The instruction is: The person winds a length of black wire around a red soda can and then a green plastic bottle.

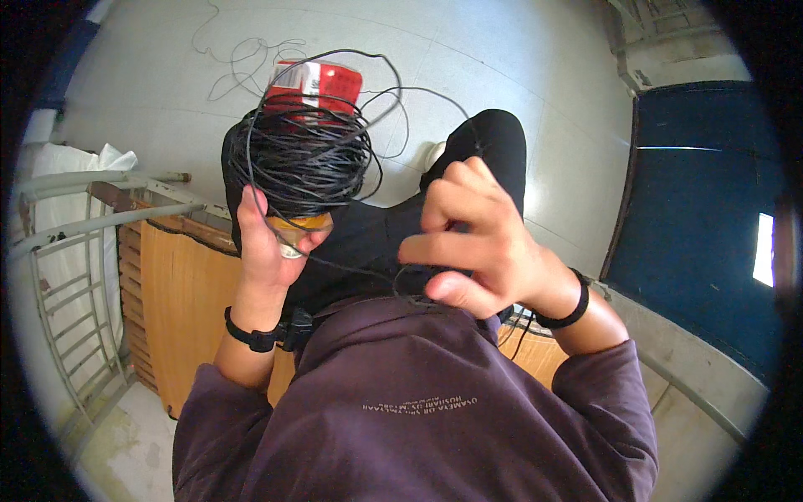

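A thick bundle of black wire [305, 159] is wound around a core with a red and white printed end [322, 86] at the top. Its yellow lower end [299, 224] sits in my left hand [272, 237], which is closed around it below the windings. To the right, my right hand [481, 238] is curled, index finger partly stretched out. One strand of wire [439, 94] arches from the bundle to the right hand's knuckles, and a thinner loop hangs by its thumb. The curled fingers hide just where they grip the wire.
Loose wire [242, 71] trails in coils over the pale tiled floor [535, 75] ahead. I sit on a wooden slatted seat [180, 309]. A grey metal rack [75, 293] stands at the left, and a dark blue panel [703, 192] is at the right.
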Available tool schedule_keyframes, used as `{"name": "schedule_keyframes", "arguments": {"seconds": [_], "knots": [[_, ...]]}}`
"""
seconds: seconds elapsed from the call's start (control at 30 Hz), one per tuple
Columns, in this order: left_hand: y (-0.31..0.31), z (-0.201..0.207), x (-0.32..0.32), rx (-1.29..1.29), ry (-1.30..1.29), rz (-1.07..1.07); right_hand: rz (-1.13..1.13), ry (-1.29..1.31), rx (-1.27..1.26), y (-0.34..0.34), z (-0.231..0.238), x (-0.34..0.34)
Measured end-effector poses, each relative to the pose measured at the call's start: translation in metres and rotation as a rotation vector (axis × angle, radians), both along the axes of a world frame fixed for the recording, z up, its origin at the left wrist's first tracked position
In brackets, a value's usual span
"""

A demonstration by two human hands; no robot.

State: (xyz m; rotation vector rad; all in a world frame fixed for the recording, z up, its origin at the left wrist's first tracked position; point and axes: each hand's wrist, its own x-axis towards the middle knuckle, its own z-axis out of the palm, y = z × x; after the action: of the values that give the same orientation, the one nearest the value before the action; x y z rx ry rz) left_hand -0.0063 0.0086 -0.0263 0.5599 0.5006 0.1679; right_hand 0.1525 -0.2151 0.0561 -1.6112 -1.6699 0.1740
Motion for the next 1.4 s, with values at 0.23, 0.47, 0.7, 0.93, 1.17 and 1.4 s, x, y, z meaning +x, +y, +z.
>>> {"name": "schedule_keyframes", "arguments": {"seconds": [0.23,0.47,0.7,0.93,1.17,1.4], "knots": [[0.004,-0.021,-0.016,0.133,-0.074,-0.119,-0.14,-0.032,0.005,-0.002,0.0,0.005],[0.007,-0.041,-0.029,0.322,-0.233,-0.154,-0.355,0.41,-0.118,-0.006,0.002,-0.007],[0.004,-0.039,-0.027,0.586,-0.265,-0.197,-0.313,0.301,-0.202,0.0,0.009,-0.011],[-0.007,-0.028,-0.025,0.471,-0.231,-0.151,-0.437,0.148,-0.302,-0.003,0.012,-0.031],[-0.011,-0.021,-0.023,0.533,-0.221,-0.114,-0.441,-0.167,-0.296,0.002,0.01,-0.042],[-0.012,-0.011,-0.017,0.592,-0.164,-0.088,-0.294,-0.229,-0.237,0.004,0.012,-0.039]]}}
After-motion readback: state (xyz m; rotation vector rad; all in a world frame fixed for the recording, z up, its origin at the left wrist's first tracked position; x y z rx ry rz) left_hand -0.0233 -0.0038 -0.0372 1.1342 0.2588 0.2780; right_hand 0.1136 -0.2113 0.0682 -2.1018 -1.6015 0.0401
